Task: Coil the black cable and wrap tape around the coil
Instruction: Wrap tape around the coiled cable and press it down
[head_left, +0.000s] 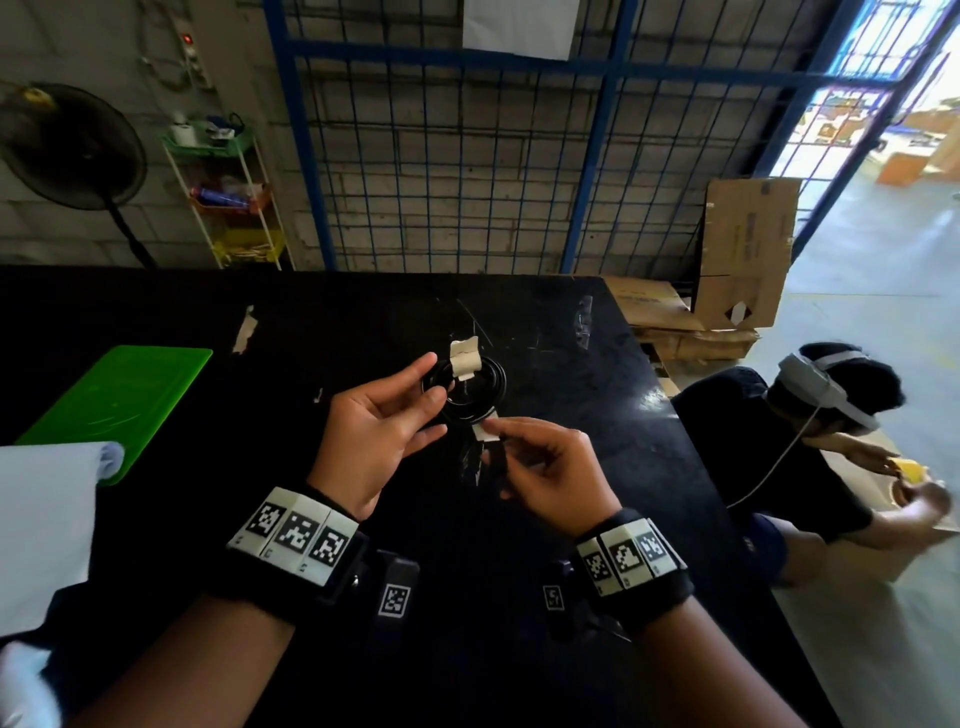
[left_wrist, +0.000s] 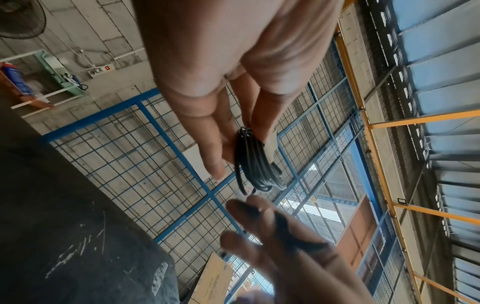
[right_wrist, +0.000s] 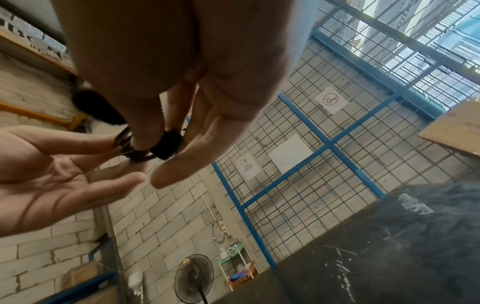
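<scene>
The black cable coil (head_left: 470, 387) hangs just above the black table (head_left: 571, 338), with a beige tape strip (head_left: 464, 358) wrapped over its far side. My left hand (head_left: 435, 383) pinches the coil's left edge between thumb and fingers. In the left wrist view the coil (left_wrist: 255, 166) and tape (left_wrist: 270, 149) sit between the left hand's (left_wrist: 241, 152) fingertips. My right hand (head_left: 496, 431) pinches the coil's near edge, where a second pale tape piece (head_left: 485, 432) shows. The right wrist view has the right hand's (right_wrist: 155, 160) thumb pressing on the coil's strands (right_wrist: 135, 153) beside a black stub.
A green board (head_left: 119, 400) and a white sheet (head_left: 41, 519) lie on the table's left side. An old tape scrap (head_left: 244, 327) sticks further back. A blue wire fence (head_left: 467, 156) stands behind. At right, another person (head_left: 779, 467) sits on the floor beside cardboard (head_left: 743, 249).
</scene>
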